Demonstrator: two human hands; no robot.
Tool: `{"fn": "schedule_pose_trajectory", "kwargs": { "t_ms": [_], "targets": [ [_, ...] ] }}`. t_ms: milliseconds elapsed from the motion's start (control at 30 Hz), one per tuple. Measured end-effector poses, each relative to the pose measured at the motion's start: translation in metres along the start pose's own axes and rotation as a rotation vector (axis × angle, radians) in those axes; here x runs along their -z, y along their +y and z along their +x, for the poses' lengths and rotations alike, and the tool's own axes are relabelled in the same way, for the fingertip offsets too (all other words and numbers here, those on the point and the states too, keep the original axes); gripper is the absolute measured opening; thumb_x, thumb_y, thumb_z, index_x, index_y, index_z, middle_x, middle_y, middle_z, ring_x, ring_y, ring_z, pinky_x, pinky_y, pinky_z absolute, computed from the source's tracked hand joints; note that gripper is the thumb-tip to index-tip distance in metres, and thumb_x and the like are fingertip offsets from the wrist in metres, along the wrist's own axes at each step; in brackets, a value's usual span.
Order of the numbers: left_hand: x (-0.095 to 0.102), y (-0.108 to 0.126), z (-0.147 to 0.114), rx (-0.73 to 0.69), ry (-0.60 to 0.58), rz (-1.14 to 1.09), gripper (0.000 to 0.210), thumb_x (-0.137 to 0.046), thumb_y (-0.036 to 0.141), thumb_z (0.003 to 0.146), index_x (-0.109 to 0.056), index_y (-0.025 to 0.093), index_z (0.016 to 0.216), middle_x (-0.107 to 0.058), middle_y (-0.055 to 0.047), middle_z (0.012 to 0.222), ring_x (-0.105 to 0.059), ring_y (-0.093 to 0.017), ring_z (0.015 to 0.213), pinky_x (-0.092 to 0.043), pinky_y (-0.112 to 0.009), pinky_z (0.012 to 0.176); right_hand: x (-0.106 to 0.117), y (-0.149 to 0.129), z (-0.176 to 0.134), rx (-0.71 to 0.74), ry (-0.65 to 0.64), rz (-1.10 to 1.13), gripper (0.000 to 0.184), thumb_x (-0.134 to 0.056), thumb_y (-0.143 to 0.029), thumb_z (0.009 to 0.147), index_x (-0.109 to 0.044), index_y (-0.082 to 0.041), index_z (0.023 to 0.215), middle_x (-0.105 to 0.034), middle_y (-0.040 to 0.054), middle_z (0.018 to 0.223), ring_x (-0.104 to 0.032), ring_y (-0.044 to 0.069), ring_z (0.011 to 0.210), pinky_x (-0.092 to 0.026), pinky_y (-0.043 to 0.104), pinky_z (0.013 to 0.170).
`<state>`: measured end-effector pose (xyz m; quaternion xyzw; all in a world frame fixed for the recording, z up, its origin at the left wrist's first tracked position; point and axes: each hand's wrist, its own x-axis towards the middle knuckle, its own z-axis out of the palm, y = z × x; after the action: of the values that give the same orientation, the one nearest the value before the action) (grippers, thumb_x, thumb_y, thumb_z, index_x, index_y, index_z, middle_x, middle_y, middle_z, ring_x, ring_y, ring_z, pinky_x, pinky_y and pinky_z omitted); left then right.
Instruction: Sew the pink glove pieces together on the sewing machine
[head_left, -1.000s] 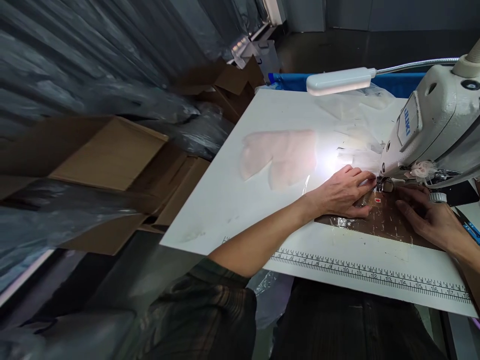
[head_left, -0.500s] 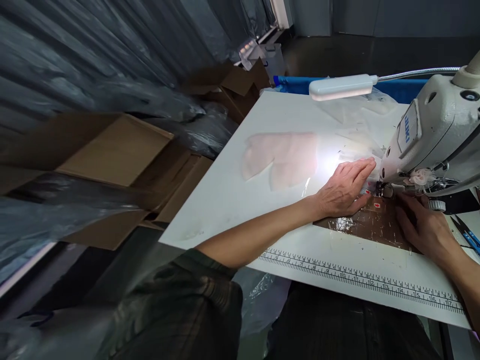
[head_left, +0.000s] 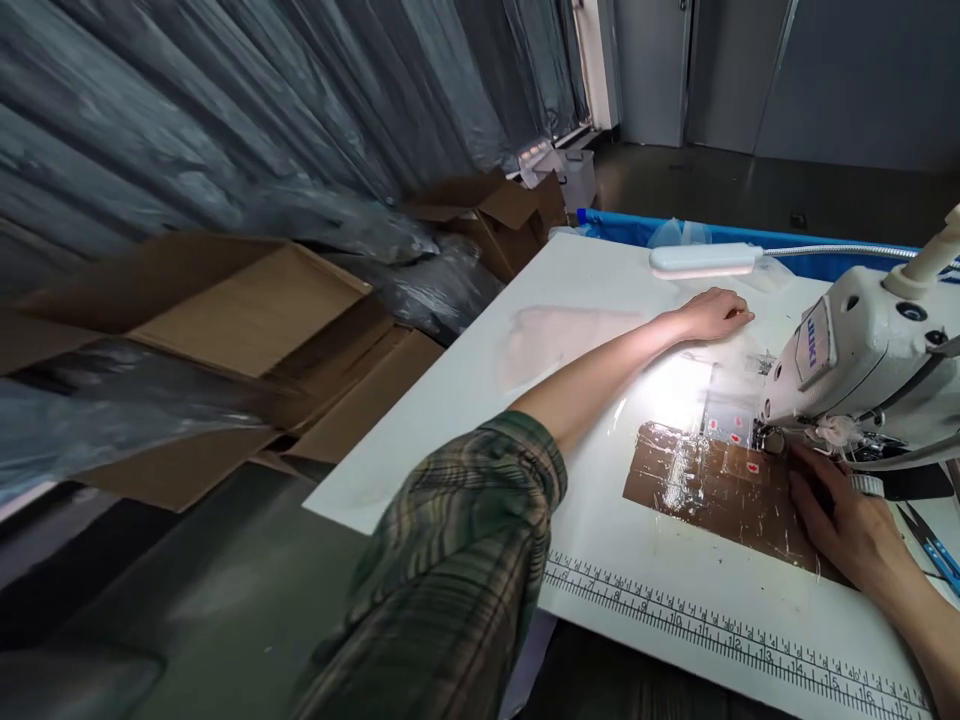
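Observation:
My left hand (head_left: 716, 315) is over the far part of the white table, below the lamp, with its fingers curled closed; whatever is in them is hidden. Sheer whitish material (head_left: 739, 350) lies just below it. My right hand (head_left: 851, 520) rests beside the needle area of the white sewing machine (head_left: 862, 350), thumb and forefinger apart, some fingertips hidden beneath the machine head. Left of that hand is a shiny brown plate (head_left: 697, 490) with small red marks. A clear strip (head_left: 727, 400) runs back from the presser foot. Partly behind my left forearm lies a sheer pale pink piece (head_left: 547, 340).
A lamp (head_left: 705, 260) on a flexible metal arm reaches over the table (head_left: 450, 430). Blue-handled snips (head_left: 937, 550) lie at the right. A printed ruler (head_left: 712, 630) follows the front edge. Open cardboard boxes (head_left: 255, 300) and plastic bags stand to the left.
My left hand has left the brown plate and reached away across the table, its fingers now curled. My right hand stays beside the needle. The view has tilted up.

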<state>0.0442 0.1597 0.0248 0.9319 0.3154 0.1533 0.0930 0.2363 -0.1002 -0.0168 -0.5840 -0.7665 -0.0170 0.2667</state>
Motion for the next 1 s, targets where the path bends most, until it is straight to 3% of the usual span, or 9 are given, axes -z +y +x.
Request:
{"fn": "schedule_pose_trajectory", "kwargs": {
  "t_ms": [100, 200, 300, 433, 500, 567, 800, 900, 1000],
  "targets": [
    [0.007, -0.008, -0.001, 0.199, -0.066, -0.004, 0.051, -0.024, 0.042, 0.104, -0.064, 0.013, 0.119, -0.067, -0.017, 0.123, -0.061, -0.029, 0.117, -0.047, -0.042, 0.097, 0.000, 0.000, 0.001, 0.036, 0.021, -0.009, 0.033, -0.042, -0.033, 0.100, -0.070, -0.020, 0.110, -0.070, 0.0156, 0.102, -0.074, 0.031, 0.086, -0.062, 0.041, 0.064],
    [0.015, -0.006, -0.011, 0.241, -0.137, -0.004, 0.064, -0.020, 0.055, 0.104, -0.043, 0.015, 0.148, -0.047, -0.017, 0.153, -0.043, -0.033, 0.143, -0.036, -0.053, 0.113, -0.001, 0.008, 0.000, 0.059, -0.022, -0.013, 0.031, -0.044, -0.032, 0.099, -0.072, -0.023, 0.110, -0.071, 0.0135, 0.102, -0.074, 0.028, 0.077, -0.061, 0.038, 0.058],
    [0.018, 0.003, -0.025, 0.236, -0.157, 0.019, 0.063, -0.027, 0.052, 0.104, -0.034, 0.015, 0.154, -0.028, -0.016, 0.165, -0.028, -0.035, 0.151, -0.025, -0.058, 0.120, -0.002, 0.016, -0.002, 0.077, -0.117, -0.020, 0.032, -0.046, -0.033, 0.098, -0.073, -0.026, 0.113, -0.073, 0.0120, 0.103, -0.072, 0.025, 0.067, -0.059, 0.036, 0.053],
    [0.013, 0.013, -0.046, 0.055, -0.046, 0.063, 0.046, -0.034, 0.034, 0.104, -0.059, 0.013, 0.136, -0.055, -0.016, 0.145, -0.051, -0.028, 0.136, -0.039, -0.042, 0.114, -0.005, 0.018, -0.001, 0.006, -0.132, -0.033, 0.040, -0.042, -0.036, 0.097, -0.074, -0.022, 0.117, -0.072, 0.0136, 0.101, -0.070, 0.023, 0.066, -0.061, 0.037, 0.059],
    [0.011, 0.017, -0.055, -0.039, -0.068, 0.058, 0.040, -0.039, 0.031, 0.102, -0.069, 0.013, 0.122, -0.065, -0.014, 0.130, -0.060, -0.025, 0.121, -0.045, -0.036, 0.107, -0.007, 0.015, -0.001, -0.022, -0.096, -0.038, 0.042, -0.041, -0.036, 0.097, -0.072, -0.021, 0.120, -0.071, 0.0147, 0.102, -0.070, 0.024, 0.072, -0.062, 0.039, 0.066],
    [0.010, 0.018, -0.063, -0.048, -0.108, 0.029, 0.035, -0.046, 0.031, 0.099, -0.073, 0.015, 0.115, -0.067, -0.013, 0.128, -0.062, -0.025, 0.119, -0.045, -0.036, 0.106, -0.011, 0.013, -0.001, -0.028, -0.046, -0.040, 0.043, -0.040, -0.036, 0.097, -0.071, -0.020, 0.122, -0.069, 0.0161, 0.107, -0.071, 0.025, 0.080, -0.062, 0.040, 0.070],
    [0.022, 0.015, -0.083, 0.217, -0.010, -0.035, 0.038, -0.047, 0.029, 0.097, -0.068, 0.014, 0.125, -0.060, -0.014, 0.140, -0.055, -0.026, 0.131, -0.041, -0.036, 0.112, -0.017, 0.017, -0.001, -0.029, -0.051, -0.043, 0.043, -0.041, -0.034, 0.097, -0.069, -0.019, 0.124, -0.067, 0.0157, 0.102, -0.068, 0.026, 0.079, -0.060, 0.042, 0.071],
    [0.023, 0.016, -0.088, 0.352, 0.031, -0.067, 0.035, -0.043, 0.029, 0.096, -0.073, 0.012, 0.104, -0.070, -0.014, 0.117, -0.066, -0.027, 0.109, -0.049, -0.036, 0.099, -0.017, 0.019, -0.001, -0.018, -0.045, -0.053, 0.041, -0.041, -0.033, 0.097, -0.069, -0.019, 0.124, -0.066, 0.0149, 0.101, -0.067, 0.025, 0.079, -0.060, 0.040, 0.071],
    [0.020, 0.022, -0.092, 0.420, 0.051, -0.118, 0.025, -0.052, 0.030, 0.091, -0.071, 0.014, 0.083, -0.071, -0.012, 0.102, -0.067, -0.026, 0.095, -0.052, -0.036, 0.090, -0.019, 0.019, -0.001, -0.001, -0.025, -0.069, 0.042, -0.040, -0.034, 0.098, -0.070, -0.020, 0.123, -0.066, 0.0146, 0.100, -0.067, 0.025, 0.078, -0.060, 0.039, 0.069]
  ]
}}
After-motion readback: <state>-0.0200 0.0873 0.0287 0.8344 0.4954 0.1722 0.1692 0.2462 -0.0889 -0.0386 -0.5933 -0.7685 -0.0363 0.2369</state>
